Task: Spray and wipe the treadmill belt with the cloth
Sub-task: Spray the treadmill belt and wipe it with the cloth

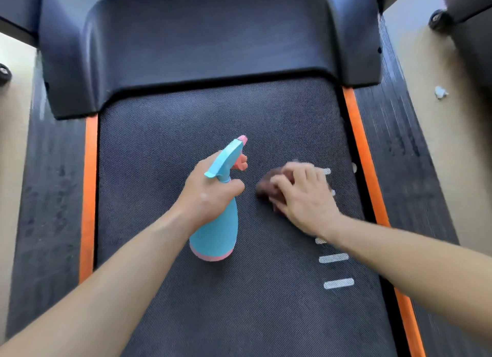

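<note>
The dark textured treadmill belt (186, 122) fills the middle of the head view. My left hand (206, 194) grips the neck of a light blue spray bottle (219, 234) with a pink trigger and base, held above the belt with its nozzle pointing away from me. To its right, my right hand (303, 194) holds a dark brown cloth (266, 185) bunched under curled fingers and presses it on the belt. The hand is motion-blurred and covers most of the cloth.
Orange strips (90, 197) run along both belt edges, with dark side rails (399, 149) outside them. The black motor cover (207, 45) lies at the far end. White dashes (338, 283) mark the belt's right side. A white scrap (440, 92) lies on the tan floor.
</note>
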A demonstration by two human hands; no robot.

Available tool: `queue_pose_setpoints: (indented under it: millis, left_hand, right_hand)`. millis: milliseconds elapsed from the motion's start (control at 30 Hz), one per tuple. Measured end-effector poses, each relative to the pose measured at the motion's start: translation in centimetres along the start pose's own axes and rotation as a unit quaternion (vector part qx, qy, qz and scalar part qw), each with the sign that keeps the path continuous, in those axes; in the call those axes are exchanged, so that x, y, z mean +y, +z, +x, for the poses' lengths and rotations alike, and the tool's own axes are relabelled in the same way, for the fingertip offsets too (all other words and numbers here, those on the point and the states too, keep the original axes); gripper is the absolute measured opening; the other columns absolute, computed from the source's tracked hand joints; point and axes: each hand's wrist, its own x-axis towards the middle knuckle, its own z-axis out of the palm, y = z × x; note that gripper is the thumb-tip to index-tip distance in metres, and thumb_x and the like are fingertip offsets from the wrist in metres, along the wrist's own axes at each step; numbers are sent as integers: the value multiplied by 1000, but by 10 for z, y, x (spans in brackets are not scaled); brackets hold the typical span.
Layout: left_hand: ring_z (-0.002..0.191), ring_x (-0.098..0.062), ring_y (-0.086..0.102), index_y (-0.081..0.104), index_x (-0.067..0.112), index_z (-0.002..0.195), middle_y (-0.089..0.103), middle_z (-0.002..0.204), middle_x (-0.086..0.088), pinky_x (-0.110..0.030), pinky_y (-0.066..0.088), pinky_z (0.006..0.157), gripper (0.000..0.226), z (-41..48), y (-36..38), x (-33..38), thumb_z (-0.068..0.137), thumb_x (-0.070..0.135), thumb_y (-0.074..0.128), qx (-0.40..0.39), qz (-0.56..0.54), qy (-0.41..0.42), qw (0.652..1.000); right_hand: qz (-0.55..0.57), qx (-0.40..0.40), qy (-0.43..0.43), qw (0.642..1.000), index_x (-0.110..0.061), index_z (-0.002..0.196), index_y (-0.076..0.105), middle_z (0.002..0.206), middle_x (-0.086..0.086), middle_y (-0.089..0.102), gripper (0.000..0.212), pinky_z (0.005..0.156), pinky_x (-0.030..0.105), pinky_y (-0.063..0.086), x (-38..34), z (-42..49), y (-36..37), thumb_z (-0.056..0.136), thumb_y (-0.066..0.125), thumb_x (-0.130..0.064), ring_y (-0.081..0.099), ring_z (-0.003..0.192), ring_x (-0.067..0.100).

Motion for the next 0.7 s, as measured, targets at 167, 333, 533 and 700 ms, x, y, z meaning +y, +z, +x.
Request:
queue_pose_setpoints:
  millis: [167, 333, 533, 700]
  left_hand:
    - [74, 6, 60, 70, 39, 113, 74, 107, 17, -16, 48, 74, 52, -1, 7, 0, 64, 21, 64, -23, 2, 0, 1000]
    - [88, -7, 66, 73, 28, 109, 75, 107, 12, -21, 52, 78, 45, -3, 24, 10, 65, 19, 63, -53, 11, -12, 998]
    - [77, -11, 63, 72, 22, 111, 71, 96, 4, -31, 58, 70, 45, -17, 54, 34, 68, 8, 64, -102, -63, 1, 993]
    - [69, -8, 60, 70, 27, 116, 70, 98, 4, -18, 53, 61, 47, -45, 78, 28, 83, -5, 59, -158, -51, 5, 986]
  right_hand:
    - [-13, -58, -131, 990, -24, 112, 62, 121, 12, 56, 44, 81, 48, 46, 23, 10, -4, 92, 49, -61, 53, 100, 36]
    - [-54, -79, 142, 985, -23, 117, 57, 119, 13, 51, 45, 77, 51, 49, 14, 15, -17, 91, 52, -59, 49, 101, 37]
    - [-28, -93, 251, 963, -23, 115, 59, 124, 11, 49, 39, 79, 49, 47, -47, -141, -38, 89, 62, -51, 47, 101, 36]
    - [-42, -87, 303, 948, -21, 115, 60, 124, 12, 49, 40, 76, 50, 49, -77, -189, -41, 86, 70, -47, 49, 98, 37]
